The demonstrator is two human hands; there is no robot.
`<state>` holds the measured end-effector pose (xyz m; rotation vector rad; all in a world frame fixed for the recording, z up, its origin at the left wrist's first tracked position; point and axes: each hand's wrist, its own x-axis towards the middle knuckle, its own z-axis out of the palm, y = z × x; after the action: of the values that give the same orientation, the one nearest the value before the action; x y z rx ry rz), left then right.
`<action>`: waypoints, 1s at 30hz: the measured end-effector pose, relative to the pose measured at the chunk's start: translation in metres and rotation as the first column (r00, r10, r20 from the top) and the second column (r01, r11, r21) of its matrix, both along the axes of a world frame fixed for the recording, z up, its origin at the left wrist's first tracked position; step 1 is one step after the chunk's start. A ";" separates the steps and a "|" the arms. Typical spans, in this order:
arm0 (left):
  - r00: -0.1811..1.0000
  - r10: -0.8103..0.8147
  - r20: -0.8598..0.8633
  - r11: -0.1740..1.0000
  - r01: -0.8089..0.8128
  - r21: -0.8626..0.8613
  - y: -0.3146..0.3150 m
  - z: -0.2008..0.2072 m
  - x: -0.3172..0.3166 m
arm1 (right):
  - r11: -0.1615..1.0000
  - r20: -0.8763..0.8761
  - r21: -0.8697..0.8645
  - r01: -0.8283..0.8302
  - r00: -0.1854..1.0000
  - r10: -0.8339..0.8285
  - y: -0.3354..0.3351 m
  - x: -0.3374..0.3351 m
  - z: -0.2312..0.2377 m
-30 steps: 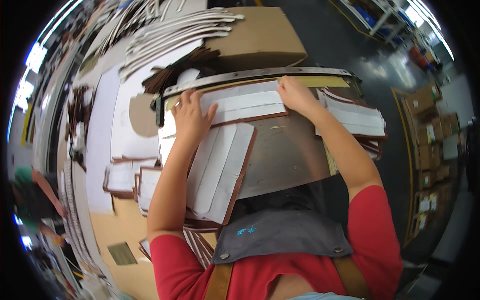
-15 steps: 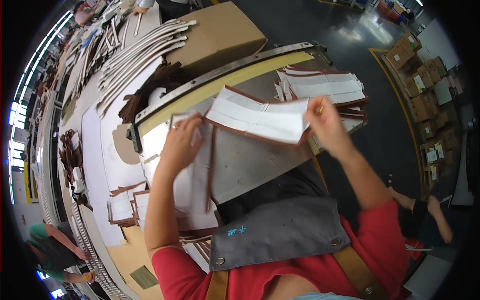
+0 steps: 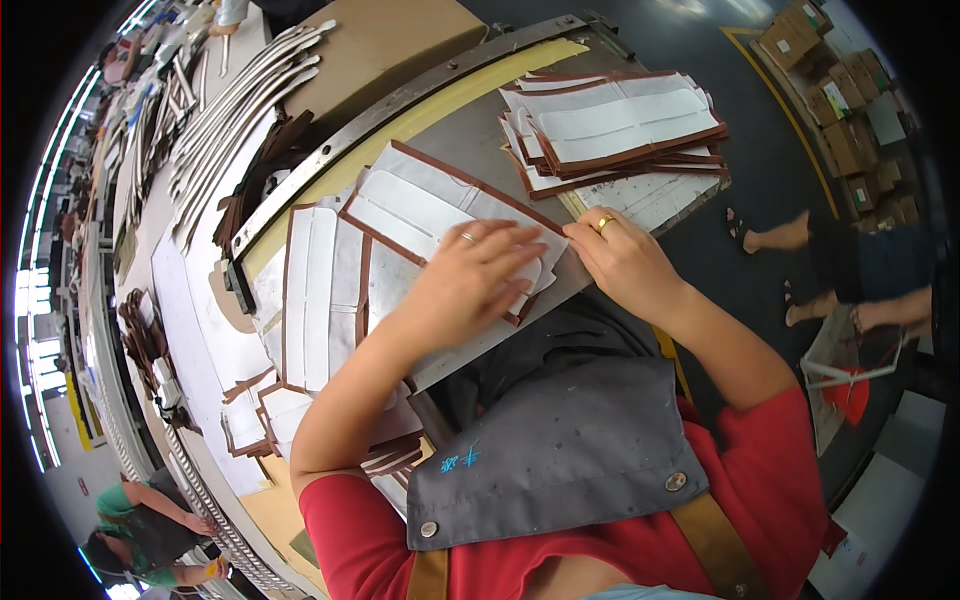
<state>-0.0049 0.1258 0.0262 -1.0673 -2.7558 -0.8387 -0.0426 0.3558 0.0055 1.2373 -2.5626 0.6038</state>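
White panel with brown edging

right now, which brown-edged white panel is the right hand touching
The slanted middle panel, partly hidden by the left hand: only its corner meets the right hand.

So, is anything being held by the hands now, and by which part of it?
The right hand pinches the white, brown-edged panel by its rightmost corner. The left hand is open over the panel; contact is unclear.
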 end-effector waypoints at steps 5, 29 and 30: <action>0.993 -0.017 -0.118 0.986 -0.003 -0.168 0.018 -0.017 0.007 | 0.963 -0.081 0.261 -0.066 0.993 0.090 -0.004 -0.001 0.014; 0.994 0.096 -0.047 0.994 -0.098 -0.044 0.015 -0.022 0.006 | 0.983 0.302 -0.144 0.114 0.951 -0.067 -0.023 -0.019 -0.004; 0.995 0.085 -0.041 0.995 -0.088 -0.050 0.015 -0.022 0.006 | 0.971 0.301 -0.196 0.138 0.951 -0.074 -0.023 -0.019 -0.008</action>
<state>0.0008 0.1411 0.0041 -0.9536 -2.7832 -0.7312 -0.0620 0.3324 -0.0020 0.9930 -2.6829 1.0805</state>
